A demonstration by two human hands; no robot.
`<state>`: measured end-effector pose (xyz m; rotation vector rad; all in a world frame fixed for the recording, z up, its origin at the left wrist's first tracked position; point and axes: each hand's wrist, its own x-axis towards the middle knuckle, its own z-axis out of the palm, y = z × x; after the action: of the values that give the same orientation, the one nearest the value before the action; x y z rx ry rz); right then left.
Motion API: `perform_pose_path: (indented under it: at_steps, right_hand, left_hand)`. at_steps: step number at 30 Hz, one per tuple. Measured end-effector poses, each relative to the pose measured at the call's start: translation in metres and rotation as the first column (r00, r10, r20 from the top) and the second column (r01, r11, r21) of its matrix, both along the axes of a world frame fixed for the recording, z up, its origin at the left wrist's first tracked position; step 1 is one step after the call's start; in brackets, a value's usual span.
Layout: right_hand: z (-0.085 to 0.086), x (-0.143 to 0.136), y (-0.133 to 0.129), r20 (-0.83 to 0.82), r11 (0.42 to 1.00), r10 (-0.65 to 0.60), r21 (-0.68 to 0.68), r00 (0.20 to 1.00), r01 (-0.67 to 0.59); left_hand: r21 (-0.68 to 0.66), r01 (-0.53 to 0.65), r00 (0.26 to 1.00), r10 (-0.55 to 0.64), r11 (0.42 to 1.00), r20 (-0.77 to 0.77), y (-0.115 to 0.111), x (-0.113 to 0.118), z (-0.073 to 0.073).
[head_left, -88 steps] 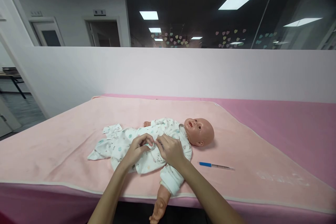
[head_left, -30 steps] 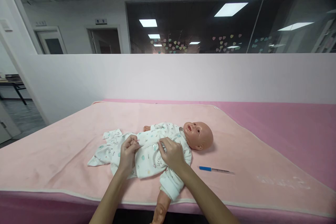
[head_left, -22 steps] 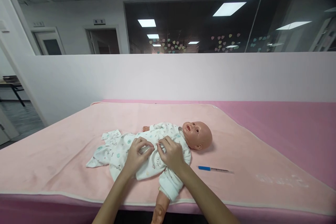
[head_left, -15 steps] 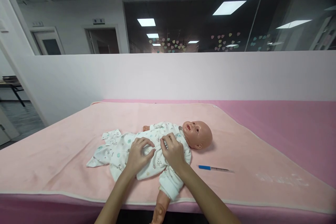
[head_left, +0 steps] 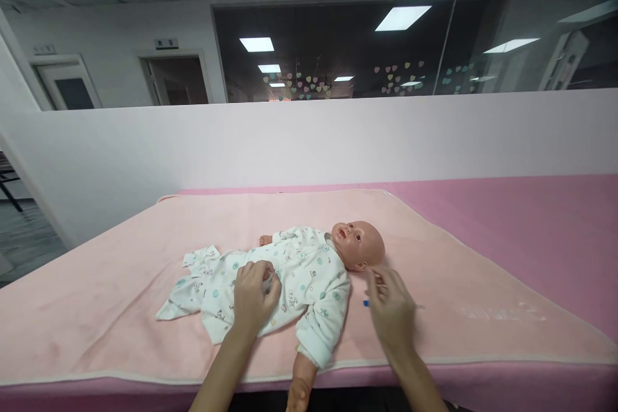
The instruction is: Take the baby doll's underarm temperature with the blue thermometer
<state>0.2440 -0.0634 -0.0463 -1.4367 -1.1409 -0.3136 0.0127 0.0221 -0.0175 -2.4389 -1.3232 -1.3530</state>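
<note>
A baby doll (head_left: 362, 248) lies on its back, head to the right, dressed in a white printed romper (head_left: 309, 283). One bare arm of the doll hangs over the near edge. My left hand (head_left: 253, 293) is closed at the romper's front, with a fold of white cloth between thumb and fingers. To the right of the doll's shoulder, my right hand (head_left: 394, 312) is blurred by motion, its fingers curled. Beneath it lies a slim stick with a blue end (head_left: 365, 303), mostly hidden by the hand; whether the fingers touch it cannot be seen.
A peach blanket (head_left: 458, 283) covers the pink-topped table (head_left: 545, 225), which ends at a near edge in front of me. Behind it stands a low white wall (head_left: 338, 141) with glass above. Floor shows at the far left.
My right hand has left the romper's chest and moved right, over the blue-ended stick. My left hand stays at the romper, its fingers now closer together. The view has shifted slightly.
</note>
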Motion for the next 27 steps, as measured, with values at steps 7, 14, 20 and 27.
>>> perform_pose_path:
  at_steps: [7,14,20,27]
  right_hand:
    - [-0.054,0.079,-0.051,0.325,0.91,-0.004,-0.391,0.946,0.138]
    - [0.02,0.064,-0.061,-0.174,0.814,0.281,-0.477,0.944,-0.331]
    - [0.111,0.032,-0.028,-0.686,0.771,0.547,0.188,0.48,-0.609]
    - [0.143,-0.003,0.026,-0.692,0.69,0.49,-0.064,0.53,-0.721]
  left_hand:
    - [0.017,-0.128,0.982,0.125,0.992,0.142,0.002,-0.002,-0.003]
    - [0.005,-0.183,0.957,0.177,0.983,0.23,0.005,-0.004,-0.004]
    - [0.06,-0.227,0.96,0.213,0.972,0.181,0.008,-0.006,-0.003]
    - [0.082,-0.245,0.962,0.231,0.966,0.148,0.008,-0.005,0.0]
